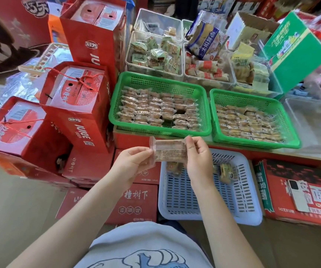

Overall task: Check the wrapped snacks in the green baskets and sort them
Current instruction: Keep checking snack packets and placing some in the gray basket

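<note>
Fingers [148,151] of the left hand [134,163] are being curled onto the left end of a clear-wrapped snack [170,150], while the thumb and fingers of the right hand [198,161] are being pinched on its right end. The snack is being held level between both hands, above the near rim of a white basket [175,213] and just in front of the green baskets.

The white basket is being supported on red cartons [136,206], and two wrapped pieces [225,172] are lying at its far side, partly hidden behind the right hand. A white phone [299,196] is lying on the red carton to the right of it.

Beyond the hands, two green baskets are being carried side by side on a red surface. The left green basket [136,80] is being filled with rows of wrapped snacks [155,111], with one dark gap showing near the middle right. The right green basket [252,95] is being filled with a looser layer of wrapped snacks [246,122].

Red juice cartons [82,120] with cord handles are being stacked to the left of the green baskets. Farther back, clear bins [155,51] are being used for other wrapped goods, and a green box [295,49] is being leaned at a tilt at the far right.
</note>
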Demonstrator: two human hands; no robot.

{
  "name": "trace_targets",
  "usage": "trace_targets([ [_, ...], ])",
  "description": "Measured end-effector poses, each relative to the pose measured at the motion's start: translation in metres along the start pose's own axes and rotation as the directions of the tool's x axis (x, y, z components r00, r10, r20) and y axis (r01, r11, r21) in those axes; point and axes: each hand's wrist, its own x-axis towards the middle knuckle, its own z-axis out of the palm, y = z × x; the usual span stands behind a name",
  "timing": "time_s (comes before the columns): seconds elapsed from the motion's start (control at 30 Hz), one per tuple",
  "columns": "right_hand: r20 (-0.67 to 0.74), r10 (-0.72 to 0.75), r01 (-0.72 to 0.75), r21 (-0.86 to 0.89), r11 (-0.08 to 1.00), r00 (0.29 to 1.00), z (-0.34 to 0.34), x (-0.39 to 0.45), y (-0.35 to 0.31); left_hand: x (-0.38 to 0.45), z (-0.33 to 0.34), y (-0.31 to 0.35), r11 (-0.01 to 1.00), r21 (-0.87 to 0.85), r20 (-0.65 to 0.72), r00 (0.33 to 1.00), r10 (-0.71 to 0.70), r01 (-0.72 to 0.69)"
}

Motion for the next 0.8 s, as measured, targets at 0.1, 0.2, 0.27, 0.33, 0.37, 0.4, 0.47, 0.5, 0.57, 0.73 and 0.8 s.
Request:
trace_targets([
  [0.1, 0.006, 0.134, -0.135, 0.041, 0.990, 0.991, -0.002, -0.003, 0.005, -0.006, -0.003, 0.005, 0.997, -0.066, 0.187, 0.981, 0.058, -0.047],
  [0.2, 0.086, 0.243, -0.252, 0.116, 0.961, 0.966, 0.001, -0.006, 0.010, -0.009, -0.002, 0.005, 0.994, -0.112, 0.197, 0.980, 0.042, -0.020],
  [0.27, 0.083, 0.231, -0.230, -0.019, 0.973, 0.969, -0.001, -0.005, 0.010, -0.008, -0.001, 0.004, 0.994, -0.108, 0.146, 0.989, 0.022, -0.007],
  [0.33, 0.180, 0.163, -0.146, -0.101, 0.984, 0.970, -0.006, -0.004, 0.007, -0.005, -0.004, 0.006, 0.994, -0.109, 0.079, 0.997, -0.004, 0.013],
  [0.37, 0.274, 0.128, -0.104, -0.100, 0.989, 0.953, -0.009, -0.003, 0.005, -0.004, -0.006, 0.007, 0.994, -0.107, 0.060, 0.998, -0.016, 0.023],
  [0.4, 0.363, 0.104, -0.076, -0.092, 0.993, 0.926, -0.012, -0.003, 0.004, -0.003, -0.008, 0.008, 0.993, -0.111, 0.053, 0.998, -0.030, 0.035],
  [0.47, 0.472, 0.095, -0.076, -0.059, 0.995, 0.876, -0.014, -0.001, 0.002, 0.000, -0.010, 0.010, 0.987, -0.141, 0.050, 0.997, -0.066, 0.072],
  [0.5, 0.486, 0.103, -0.094, -0.042, 0.995, 0.868, -0.014, 0.001, 0.001, 0.001, -0.009, 0.011, 0.982, -0.165, 0.036, 0.995, -0.091, 0.096],
  [0.57, 0.481, 0.115, -0.104, -0.048, 0.993, 0.869, -0.014, 0.007, 0.000, 0.004, -0.008, 0.012, 0.960, -0.241, -0.016, 0.989, -0.148, 0.140],
  [0.73, 0.555, 0.063, 0.131, -0.302, 0.944, 0.829, -0.011, 0.027, -0.005, 0.019, -0.004, 0.019, 0.909, -0.384, -0.101, 0.971, -0.218, 0.164],
  [0.8, 0.509, 0.001, 0.181, -0.309, 0.934, 0.861, -0.011, 0.040, -0.003, 0.028, -0.001, 0.023, 0.905, -0.392, -0.120, 0.967, -0.225, 0.162],
])
